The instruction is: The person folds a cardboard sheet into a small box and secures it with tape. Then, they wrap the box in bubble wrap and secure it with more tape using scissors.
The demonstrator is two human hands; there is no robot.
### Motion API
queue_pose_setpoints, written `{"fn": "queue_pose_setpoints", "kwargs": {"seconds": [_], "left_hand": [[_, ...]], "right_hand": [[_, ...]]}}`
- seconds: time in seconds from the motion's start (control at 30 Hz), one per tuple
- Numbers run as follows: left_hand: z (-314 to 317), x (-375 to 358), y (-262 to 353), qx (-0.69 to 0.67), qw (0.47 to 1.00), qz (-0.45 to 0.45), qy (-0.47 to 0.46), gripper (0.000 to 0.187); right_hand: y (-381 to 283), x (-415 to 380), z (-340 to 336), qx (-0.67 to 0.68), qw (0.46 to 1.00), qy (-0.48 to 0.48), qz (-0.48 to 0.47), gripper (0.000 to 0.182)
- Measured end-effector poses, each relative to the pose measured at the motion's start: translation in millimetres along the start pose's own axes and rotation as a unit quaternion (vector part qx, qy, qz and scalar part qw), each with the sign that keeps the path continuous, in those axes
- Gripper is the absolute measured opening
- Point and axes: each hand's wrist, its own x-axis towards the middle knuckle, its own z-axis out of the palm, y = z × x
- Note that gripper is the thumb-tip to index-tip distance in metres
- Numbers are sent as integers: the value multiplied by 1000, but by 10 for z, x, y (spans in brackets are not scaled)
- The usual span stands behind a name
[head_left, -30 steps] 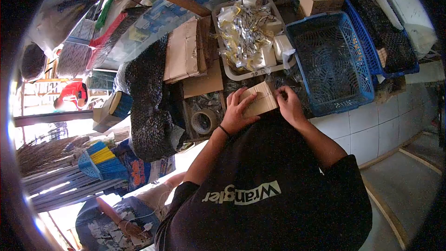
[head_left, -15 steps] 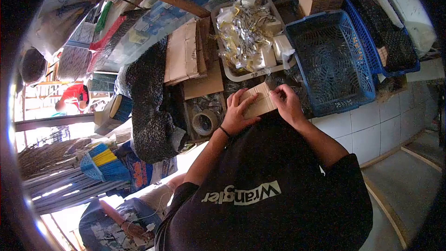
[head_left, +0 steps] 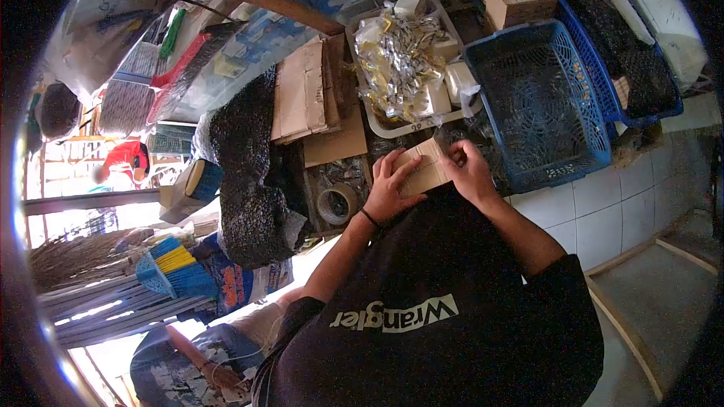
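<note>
Box [head_left: 433, 171] stays gripped under left fingers [head_left: 405, 169], right fingers [head_left: 464, 154] at its edge.

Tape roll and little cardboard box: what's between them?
The left hand lies between them, touching the little cardboard box; the head view shows it.

- Box [head_left: 432, 170] is lying btwn L hand [head_left: 388, 190] & R hand [head_left: 473, 176].
- Tape roll [head_left: 351, 202] is lying just L of L hand.
- Cardboard sheets [head_left: 298, 98] are lying fwd-L of L hand.
- Tray [head_left: 403, 130] is sitting fwd of both hands, packs [head_left: 400, 64] lying in it.
- Basket [head_left: 558, 178] is sitting fwd-R of R hand.
</note>
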Motion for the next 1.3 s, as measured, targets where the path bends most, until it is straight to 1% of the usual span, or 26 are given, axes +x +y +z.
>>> {"fn": "queue_pose_setpoints", "kwargs": {"seconds": [0.07, 0.17, 0.27, 0.3, 0.37, 0.4, 0.43, 0.47, 0.5, 0.53, 0.57, 0.67, 0.7, 0.8, 0.9, 0.97, 1.0, 1.07, 1.1, 1.17, 1.27, 1.3], "left_hand": [[-34, 18, 42, -4, 1000, -9, -6, 80], [-20, 9, 39, -7, 1000, -10, -2, 79], [-35, 1, 29, -39, 999, -5, 7, 77], [-63, 19, 72, -36, 999, 5, 19, 75], [-116, 1, 105, -81, 996, -31, 30, 73], [-143, -20, 101, -104, 993, -49, 34, 73], [-140, -47, 55, -212, 972, -96, 38, 67], [-128, -49, -24, -252, 963, -83, 55, 66], [-149, -26, 12, -403, 903, -138, 53, 66], [-176, -12, 44, -542, 817, -190, 51, 66], [-174, -19, 9, -572, 797, -182, 72, 67], [-163, -58, -50, -696, 665, -254, 97, 64], [-184, -60, -73, -724, 619, -296, 72, 62], [-262, -91, -104, -761, 588, -272, 24, 58], [-180, -97, -183, -822, 509, -255, 2, 57], [-172, -90, -205, -854, 466, -229, -38, 57], [-170, -86, -204, -868, 443, -217, -58, 56], [-132, -89, -212, -875, 419, -230, -72, 57], [-142, -77, -188, -878, 407, -238, -80, 57], [-181, -66, -140, -868, 413, -261, -90, 57], [-217, -53, -96, -854, 411, -297, -111, 57], [-223, -55, -99, -850, 410, -309, -118, 57]], "right_hand": [[33, 117, 53, -11, 1000, 3, 13, 31], [73, 88, 65, -12, 1000, 14, -12, 33], [-9, -11, -102, 29, 998, -45, 20, 34], [-54, -32, -164, 25, 997, -56, 38, 31], [82, -18, -194, 45, 998, -18, 38, 29], [33, -13, -214, 56, 998, 1, 39, 28], [-69, -34, -282, 75, 996, -3, 42, 28], [-66, -21, -288, 95, 995, 4, 37, 28], [-83, -5, -288, 115, 993, 10, 33, 28], [-110, 10, -280, 137, 990, 16, 28, 28], [-137, 14, -315, 136, 990, -11, 37, 28], [-333, -6, -306, 142, 988, -56, 8, 29], [-342, -5, -281, 155, 986, -65, 8, 30], [-372, 3, -208, 177, 980, -86, -1, 32], [-466, -18, -211, 158, 983, -91, -17, 37], [-594, -39, -228, 144, 985, -94, -21, 39], [-619, -43, -229, 139, 986, -84, -38, 41], [-658, -47, -237, 128, 987, -62, -73, 44], [-685, -48, -247, 82, 989, -44, -119, 46], [-729, -41, -267, -10, 978, -8, -208, 49], [-715, 7, -329, -51, 972, -83, -214, 55], [-703, 24, -331, -22, 975, -112, -189, 57]]}}
